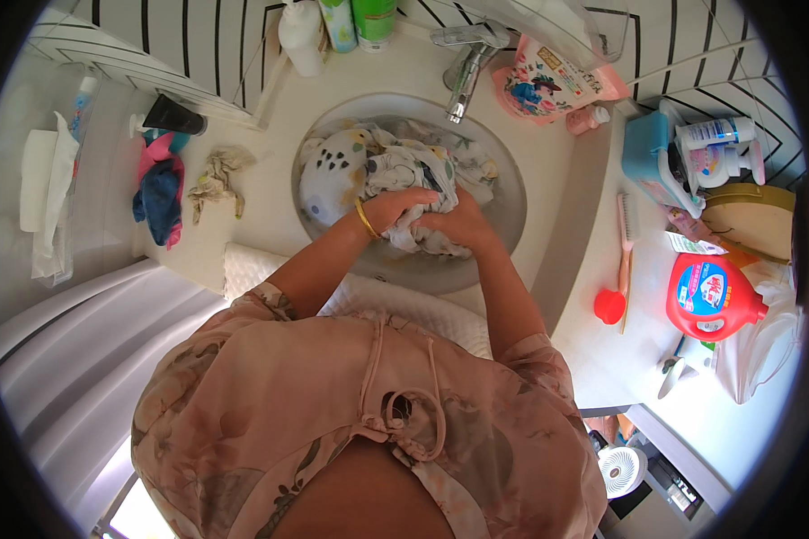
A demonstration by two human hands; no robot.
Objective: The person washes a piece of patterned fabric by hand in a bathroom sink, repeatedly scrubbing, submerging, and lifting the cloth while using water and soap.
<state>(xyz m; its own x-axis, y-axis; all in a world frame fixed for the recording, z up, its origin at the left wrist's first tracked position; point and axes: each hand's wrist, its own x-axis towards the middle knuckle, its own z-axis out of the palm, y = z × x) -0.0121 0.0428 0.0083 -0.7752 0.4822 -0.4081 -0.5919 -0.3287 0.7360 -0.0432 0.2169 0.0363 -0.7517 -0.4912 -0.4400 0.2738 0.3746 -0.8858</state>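
Observation:
A round washbasin (pixel 512 222) holds water and wet white printed cloth (pixel 404 168), part of which bulges up at the left. My left hand (pixel 399 207), with a gold bangle at the wrist, grips a bunched part of the cloth from the left. On the right side of the same bunch, my right hand (pixel 462 219) is closed round the fabric. Both hands are close together over the basin's middle. Above the basin's far rim stands a chrome faucet (pixel 468 74); no stream of water shows from its spout. Fabric hides some of my fingertips.
A white quilted cloth (pixel 371 303) lies along the near counter edge. Bottles (pixel 303 40) and a pink refill pouch (pixel 546 84) stand behind. At right are a brush (pixel 624 229), a red cap (pixel 609 306) and a red detergent bottle (pixel 711 296). Small cloths (pixel 158 195) lie left.

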